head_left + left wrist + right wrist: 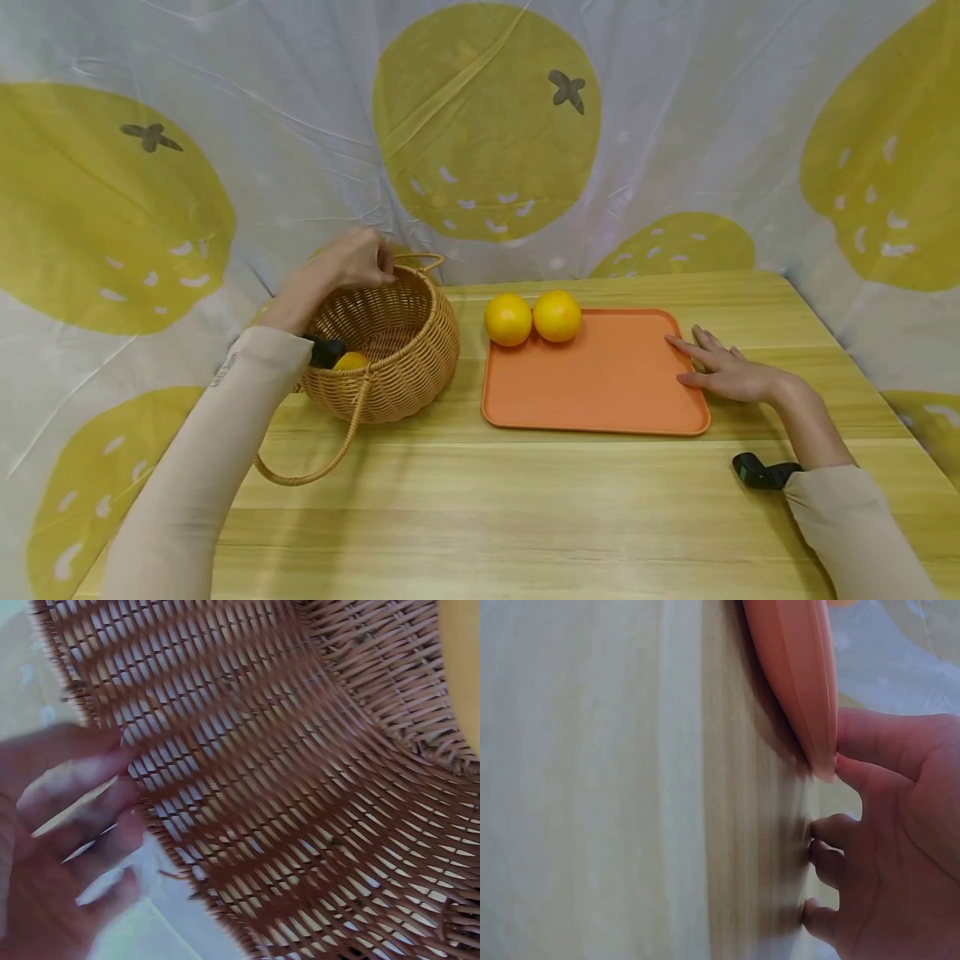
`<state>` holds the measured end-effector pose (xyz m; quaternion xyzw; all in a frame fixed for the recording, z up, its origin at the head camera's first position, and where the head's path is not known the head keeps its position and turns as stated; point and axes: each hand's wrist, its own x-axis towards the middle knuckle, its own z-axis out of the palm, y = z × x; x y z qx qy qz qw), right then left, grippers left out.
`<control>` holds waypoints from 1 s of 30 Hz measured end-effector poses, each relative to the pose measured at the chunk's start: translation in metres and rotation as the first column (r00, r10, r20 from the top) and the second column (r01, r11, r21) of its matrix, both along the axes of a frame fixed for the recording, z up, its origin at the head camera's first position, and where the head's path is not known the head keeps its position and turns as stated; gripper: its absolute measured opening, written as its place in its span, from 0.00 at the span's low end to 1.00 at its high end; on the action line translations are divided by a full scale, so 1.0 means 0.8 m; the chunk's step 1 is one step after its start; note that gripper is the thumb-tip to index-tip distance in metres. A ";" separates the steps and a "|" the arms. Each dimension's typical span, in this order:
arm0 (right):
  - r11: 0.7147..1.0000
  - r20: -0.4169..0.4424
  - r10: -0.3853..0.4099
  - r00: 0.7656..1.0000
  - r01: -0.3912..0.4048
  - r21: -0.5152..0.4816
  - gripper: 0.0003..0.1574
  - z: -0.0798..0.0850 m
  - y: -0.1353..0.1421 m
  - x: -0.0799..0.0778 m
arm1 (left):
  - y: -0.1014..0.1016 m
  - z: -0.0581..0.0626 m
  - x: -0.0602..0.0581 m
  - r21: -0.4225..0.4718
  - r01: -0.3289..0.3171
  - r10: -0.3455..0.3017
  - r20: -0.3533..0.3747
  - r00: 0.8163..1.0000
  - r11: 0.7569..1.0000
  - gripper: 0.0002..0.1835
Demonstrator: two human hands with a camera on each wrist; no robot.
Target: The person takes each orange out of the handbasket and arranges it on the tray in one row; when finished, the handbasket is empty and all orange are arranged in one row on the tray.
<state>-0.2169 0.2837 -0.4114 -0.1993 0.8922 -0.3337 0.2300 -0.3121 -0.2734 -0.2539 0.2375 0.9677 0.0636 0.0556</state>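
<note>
My left hand point(352, 260) is above the wicker basket point(405, 379), its wrist over the opening. In the left wrist view its fingers are loosely bent and apart, with nothing between them, and the fingertips are right at the basket's woven rim. An orange point(351, 361) lies inside the basket, partly hidden by the near rim. My right hand point(723, 367) is at the right end of the orange tray point(600, 375), fingers spread. Its thumb and index finger touch the tray's edge, and the other fingertips reach down by the table in the right wrist view.
Two oranges point(508, 320) sit side by side at the tray's back left corner. One looped handle point(330, 471) of the basket hangs out toward the front over the wooden table point(525, 508). A fruit-printed cloth point(675, 125) hangs behind the table and at both sides.
</note>
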 end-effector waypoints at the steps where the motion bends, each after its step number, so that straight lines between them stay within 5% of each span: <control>1: 1.000 -0.001 0.003 1.000 -0.003 -0.004 0.50 0.000 0.000 0.000 | 0.000 0.003 0.002 -0.020 0.008 -0.007 0.077 0.997 1.000 0.04; 3: 1.000 -0.003 0.006 1.000 -0.006 -0.006 0.51 0.000 0.001 0.000 | -0.001 0.009 0.004 -0.067 0.041 -0.020 0.287 0.958 0.997 0.06; 5: 1.000 -0.006 0.006 1.000 -0.006 -0.004 0.51 0.001 0.002 0.000 | -0.005 0.012 0.006 -0.124 0.067 0.002 0.485 0.874 0.990 0.12; 7: 1.000 -0.008 0.006 1.000 -0.006 0.000 0.51 0.001 0.003 0.000 | -0.010 0.012 0.008 -0.176 0.106 0.022 0.604 0.797 0.979 0.17; 9: 1.000 -0.008 0.006 1.000 -0.006 0.001 0.51 0.001 0.004 0.000 | -0.015 0.010 0.009 -0.179 0.117 0.034 0.671 0.740 0.977 0.20; 15: 1.000 -0.005 0.001 1.000 -0.001 0.004 0.51 0.000 0.005 0.000 | -0.027 0.001 0.008 -0.169 0.027 0.105 0.722 0.684 0.985 0.23; 19: 1.000 -0.002 -0.001 1.000 0.001 -0.003 0.51 0.000 0.006 0.001 | -0.029 -0.008 0.010 -0.185 -0.116 0.217 0.761 0.612 0.976 0.23; 22: 1.000 -0.002 -0.001 1.000 0.001 -0.003 0.51 0.000 0.006 0.000 | -0.028 -0.017 0.011 -0.188 -0.149 0.239 0.789 0.566 0.971 0.23; 30: 1.000 -0.004 -0.002 1.000 0.002 -0.003 0.51 0.000 0.005 0.000 | -0.027 -0.029 0.009 -0.215 -0.070 0.218 0.806 0.550 0.974 0.23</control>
